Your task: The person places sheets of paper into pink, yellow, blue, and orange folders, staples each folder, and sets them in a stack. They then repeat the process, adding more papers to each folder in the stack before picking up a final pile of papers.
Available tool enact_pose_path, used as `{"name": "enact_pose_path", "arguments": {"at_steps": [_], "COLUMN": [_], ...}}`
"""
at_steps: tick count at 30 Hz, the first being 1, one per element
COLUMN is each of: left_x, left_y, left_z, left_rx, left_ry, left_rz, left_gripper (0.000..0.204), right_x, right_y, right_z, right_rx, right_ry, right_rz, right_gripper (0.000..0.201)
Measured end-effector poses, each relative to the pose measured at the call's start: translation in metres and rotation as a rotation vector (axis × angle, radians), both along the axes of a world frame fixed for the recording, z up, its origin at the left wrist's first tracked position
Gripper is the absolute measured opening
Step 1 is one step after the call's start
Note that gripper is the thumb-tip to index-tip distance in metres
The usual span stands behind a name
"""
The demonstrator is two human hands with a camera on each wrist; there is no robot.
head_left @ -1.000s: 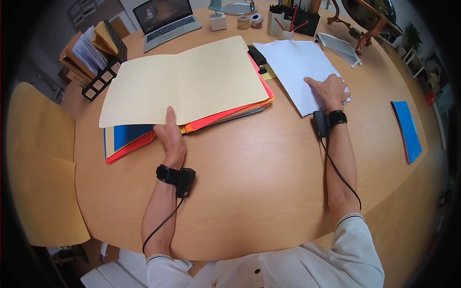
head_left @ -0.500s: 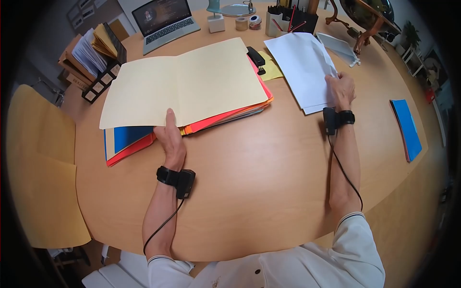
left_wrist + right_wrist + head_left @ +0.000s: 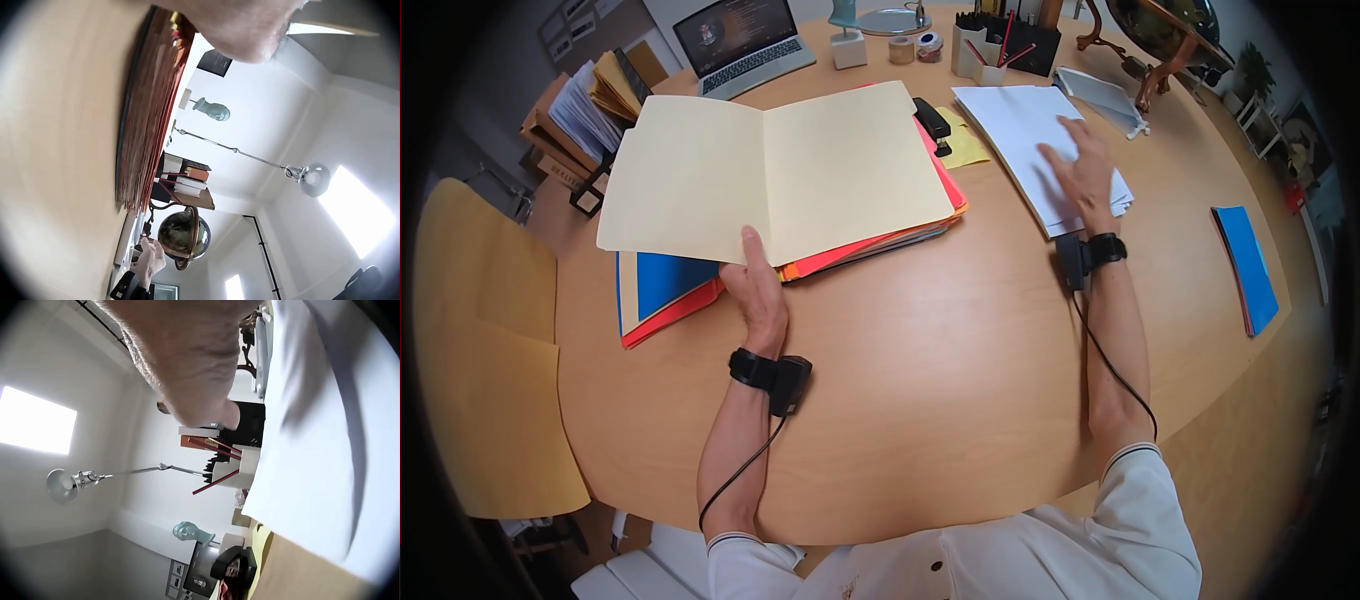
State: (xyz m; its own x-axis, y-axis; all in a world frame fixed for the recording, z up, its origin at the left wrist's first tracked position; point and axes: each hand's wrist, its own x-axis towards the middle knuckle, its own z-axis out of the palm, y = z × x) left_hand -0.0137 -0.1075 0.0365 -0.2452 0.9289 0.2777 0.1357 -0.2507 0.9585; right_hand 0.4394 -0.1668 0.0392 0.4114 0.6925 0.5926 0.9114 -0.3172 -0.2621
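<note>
folder [image 3: 800, 170] pinched by left grip [image 3: 758, 290]; right grip [image 3: 1085, 175] flat on papers [image 3: 1020, 125].

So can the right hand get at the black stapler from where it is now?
Probably yes. The right hand rests open on the white papers, and the stapler lies just left of them, with only a yellow note between.

Open cream manila folder [image 3: 785, 175] atop a coloured folder pile; white paper stack [image 3: 1040, 150] flat, just right.
</note>
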Motion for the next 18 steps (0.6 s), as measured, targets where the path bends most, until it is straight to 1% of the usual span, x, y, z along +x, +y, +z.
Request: {"name": "enact_pose_path", "arguments": {"at_steps": [1,2,4,5,7,8,12,14,15,17,18], "left_x": [-0.001,-0.003,-0.003,-0.003,-0.006,-0.006,-0.003,-0.001,0.002,0.005,0.003], "left_y": [0.002,0.004,0.005,0.005,0.004,0.005,0.004,0.002,0.002,0.001,0.002], "left_z": [-0.003,-0.006,-0.008,-0.008,-0.008,-0.008,-0.007,-0.004,-0.003,-0.001,-0.003], "left_rx": [0.0,-0.001,-0.011,-0.022,-0.036,-0.046,-0.032,0.005,0.005,0.097,0.098], "left_ry": [0.014,0.029,0.029,0.029,0.041,0.051,0.029,0.004,0.004,-0.041,-0.04], "left_rz": [-0.004,-0.008,-0.01,-0.014,-0.028,-0.047,-0.041,-0.022,-0.022,0.02,0.021], "left_gripper": [0.04,0.04,0.04,0.04,0.04,0.04,0.04,0.04,0.04,0.042,0.042], "right_x": [-0.012,-0.029,-0.057,-0.058,-0.059,-0.058,-0.05,-0.051,-0.052,-0.065,-0.064], "right_y": [0.007,0.009,0.008,0.011,0.016,0.018,0.017,0.015,0.014,0.011,0.011], "right_z": [-0.001,-0.005,-0.014,-0.013,-0.011,-0.015,-0.024,-0.02,-0.018,-0.003,-0.004], "right_rx": [-0.046,-0.046,-0.437,-0.436,-0.527,-0.522,-0.479,-0.321,-0.32,-0.614,-0.613], "right_ry": [-0.02,-0.019,-0.032,-0.033,0.063,0.063,0.043,-0.129,-0.129,-0.016,-0.015], "right_rz": [0.154,0.155,0.036,0.042,-0.043,-0.084,-0.124,0.037,0.037,0.039,0.041], "right_gripper": [0.073,0.073,0.071,0.071,0.066,0.061,0.06,0.057,0.057,0.053,0.053]}}
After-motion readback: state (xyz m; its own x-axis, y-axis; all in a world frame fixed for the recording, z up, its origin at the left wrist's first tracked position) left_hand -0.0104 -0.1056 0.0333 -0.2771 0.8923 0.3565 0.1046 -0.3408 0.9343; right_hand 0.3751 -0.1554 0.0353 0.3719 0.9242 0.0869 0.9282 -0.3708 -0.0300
